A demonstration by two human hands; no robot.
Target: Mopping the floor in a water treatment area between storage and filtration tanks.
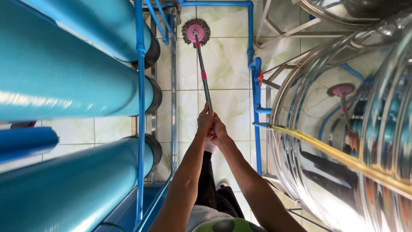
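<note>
- Gripping the mop handle [204, 81] with both hands stacked at its near end: my left hand [204, 121] is closed around the shaft, my right hand [219, 131] clenched just below and touching it.
- Mop head [196, 31], round with a pink hub and grey fringe, rests on the pale green tiled floor [227, 64] at the far end of the aisle.
- Left side: large blue cylinders [64, 77] lie stacked in a blue pipe frame [139, 107], narrowing the aisle.
- Right side: a polished steel tank [343, 129] stands close by; a blue pipe with a red valve [259, 77] runs alongside it.
- A yellow hose [343, 159] crosses the tank face from the pipe towards the lower right.
- Tank surface mirrors the mop and my arm; reflections are distorted.
- My legs and feet are mostly hidden behind my forearms.
- Tank, cylinders and frame are all cut off at the picture edges; their full extent cannot be told.
</note>
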